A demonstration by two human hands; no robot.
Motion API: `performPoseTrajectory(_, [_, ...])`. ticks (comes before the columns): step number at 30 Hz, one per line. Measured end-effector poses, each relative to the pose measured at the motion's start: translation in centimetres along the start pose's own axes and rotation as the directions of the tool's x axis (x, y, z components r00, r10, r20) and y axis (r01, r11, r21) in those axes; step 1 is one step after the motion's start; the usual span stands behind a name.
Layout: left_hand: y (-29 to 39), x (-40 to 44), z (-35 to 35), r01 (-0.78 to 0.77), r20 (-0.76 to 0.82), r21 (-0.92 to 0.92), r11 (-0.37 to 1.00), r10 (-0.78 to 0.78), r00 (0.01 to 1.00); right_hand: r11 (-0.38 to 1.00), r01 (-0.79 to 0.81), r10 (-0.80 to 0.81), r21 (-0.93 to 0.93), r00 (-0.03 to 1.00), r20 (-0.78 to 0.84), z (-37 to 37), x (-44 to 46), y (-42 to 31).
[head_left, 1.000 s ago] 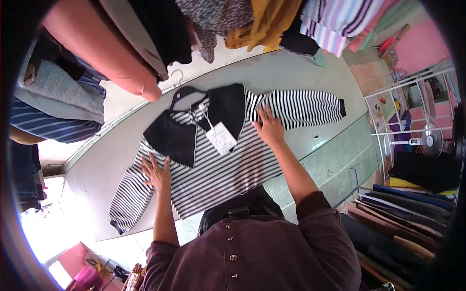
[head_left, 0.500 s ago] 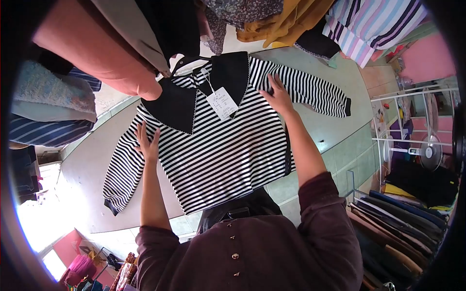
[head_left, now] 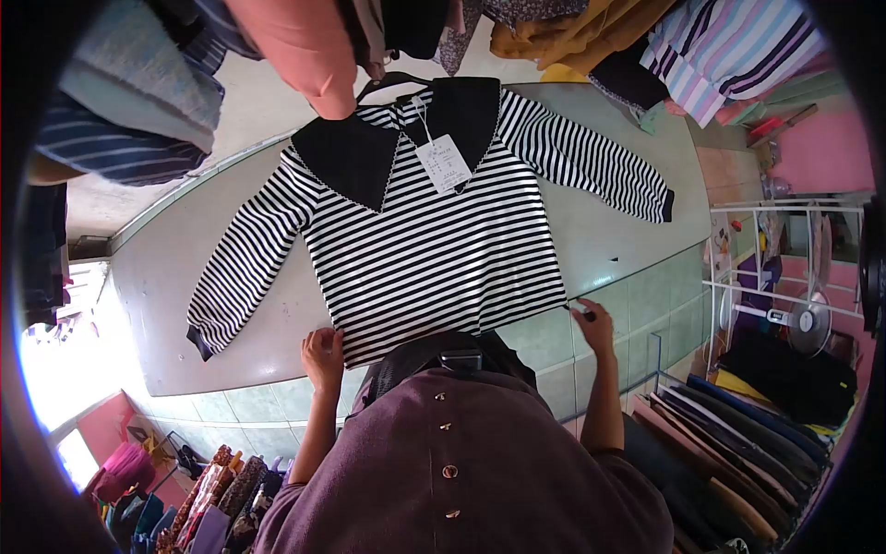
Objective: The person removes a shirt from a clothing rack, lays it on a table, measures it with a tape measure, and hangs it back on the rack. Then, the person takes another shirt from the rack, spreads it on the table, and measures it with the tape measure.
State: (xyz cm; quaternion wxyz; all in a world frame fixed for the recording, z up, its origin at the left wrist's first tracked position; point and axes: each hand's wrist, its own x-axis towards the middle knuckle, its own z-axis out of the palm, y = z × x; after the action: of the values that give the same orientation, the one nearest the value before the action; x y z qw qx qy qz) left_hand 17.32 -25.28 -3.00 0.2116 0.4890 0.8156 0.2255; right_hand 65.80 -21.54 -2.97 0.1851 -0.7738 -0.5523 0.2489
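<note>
White light floods in at the lower left, burning an opening (head_left: 66, 346) out to a detail-less glare fringed in violet-blue, while the rest of the room sits in softer, even light. The pale table (head_left: 157, 286) takes a gentle sheen, with a small glint near its right-hand edge. Stripes on the blouse (head_left: 434, 245) read crisply; its black collar (head_left: 346, 157) sinks nearly to solid dark, and print on the white tag (head_left: 445, 166) is too small to read. Folded clothes (head_left: 738, 443) at lower right fall into shade. Wide-angle distortion bows the table's edges, and black vignetting closes the corners.
</note>
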Motion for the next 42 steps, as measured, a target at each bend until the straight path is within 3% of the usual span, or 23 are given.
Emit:
performPoseTrajectory(1, [0.0,0.3,-0.1,0.009,0.029,0.014,1.000,-0.010,1.000,0.997,0.061,-0.061,0.054,0.998,0.008,1.5,0.3,0.0])
performPoseTrajectory(3, [-0.1,0.9,-0.3,0.025,0.087,0.044,0.999,-0.029,0.996,0.984,-0.167,0.173,-0.057,0.975,0.141,2.7,0.4,-1.3])
performPoseTrajectory(4, [0.0,0.9,-0.5,0.022,0.073,0.041,0.999,-0.025,0.997,0.987,-0.155,0.160,-0.050,0.978,0.137,3.5,0.2,-0.6])
performPoseTrajectory(6, [0.4,0.9,-1.0,0.136,0.149,0.032,0.990,-0.139,0.979,0.954,-0.143,0.147,0.263,0.989,0.005,5.3,-0.9,1.0])
performPoseTrajectory(7, [0.3,0.9,-1.0,0.133,0.142,0.030,0.991,-0.136,0.981,0.954,-0.136,0.141,0.267,0.990,0.002,5.4,-1.1,1.4])
performPoseTrajectory(10, [-0.6,1.1,-1.2,0.109,0.107,0.062,0.992,-0.115,0.988,0.983,0.087,-0.083,0.164,0.996,-0.028,5.3,-2.2,1.7])
performPoseTrajectory(11, [-0.9,1.1,-1.4,0.087,0.091,0.119,0.989,-0.098,0.991,0.982,0.090,-0.085,0.165,0.996,-0.036,5.0,-2.4,1.7])
performPoseTrajectory(13, [-1.3,1.1,-1.5,0.067,0.071,0.169,0.983,-0.080,0.994,0.990,0.120,-0.119,-0.080,0.993,0.010,3.3,-2.8,-0.3])
performPoseTrajectory(15, [-1.3,0.9,-1.9,0.047,0.154,0.247,0.968,-0.087,0.984,0.988,0.128,-0.130,-0.083,0.991,-0.018,3.3,-3.1,-0.1])
performPoseTrajectory(19, [-0.1,0.5,-2.4,0.064,0.220,0.302,0.951,-0.135,0.966,0.979,0.040,-0.026,-0.198,0.997,0.074,2.7,-3.1,-0.5])
performPoseTrajectory(21, [1.8,1.4,-2.4,0.052,0.200,0.316,0.947,-0.120,0.972,0.961,0.026,-0.047,-0.274,0.996,-0.072,2.1,-2.1,-2.1])
performPoseTrajectory(23, [3.2,2.6,-1.7,-0.129,-0.025,0.256,0.958,0.140,0.990,0.956,0.079,-0.127,-0.284,0.980,-0.152,1.1,-0.3,-5.7])
performPoseTrajectory(26, [3.7,5.8,0.7,-0.238,0.018,0.173,0.956,0.239,0.971,0.943,0.331,-0.333,-0.044,0.927,-0.170,2.7,3.4,-8.5])
performPoseTrajectory(27, [4.0,6.6,1.5,-0.308,0.015,0.266,0.913,0.316,0.949,0.887,0.461,-0.456,0.006,0.879,-0.137,2.8,4.1,-10.5])
performPoseTrajectory(28, [4.0,7.2,2.0,-0.371,0.019,0.357,0.857,0.391,0.920,0.845,0.529,-0.535,-0.082,0.838,-0.110,4.2,4.9,-10.8])
performPoseTrajectory(29, [3.7,7.4,2.2,-0.375,0.016,0.356,0.856,0.396,0.918,0.845,0.529,-0.535,-0.084,0.837,-0.115,5.1,4.8,-10.9])
performPoseTrajectory(31, [2.8,7.8,2.3,-0.305,0.132,0.419,0.856,0.275,0.952,0.866,0.419,-0.392,-0.272,0.907,0.151,6.0,4.7,-11.5])
performPoseTrajectory(37, [2.2,5.8,2.3,-0.191,0.129,0.416,0.889,0.151,0.980,0.863,0.435,-0.388,-0.258,0.897,0.212,5.8,5.0,-10.4])
performPoseTrajectory(39, [2.8,5.6,2.6,-0.118,0.100,0.474,0.873,0.080,0.992,0.881,0.458,-0.450,-0.113,0.888,0.090,6.5,5.1,-10.9])
performPoseTrajectory(40, [3.9,5.6,2.4,-0.117,0.098,0.475,0.872,0.080,0.992,0.876,0.479,-0.482,0.053,0.871,0.095,5.5,4.6,-13.8])
performPoseTrajectory(41, [5.3,5.7,2.2,-0.130,0.091,0.405,0.905,0.101,0.991,0.784,0.613,-0.618,0.103,0.785,0.031,6.5,5.2,-14.2])
performPoseTrajectory(42, [6.8,6.0,2.0,-0.144,0.083,0.333,0.932,0.124,0.989,0.831,0.493,-0.545,0.257,0.814,0.201,6.8,5.2,-15.6])
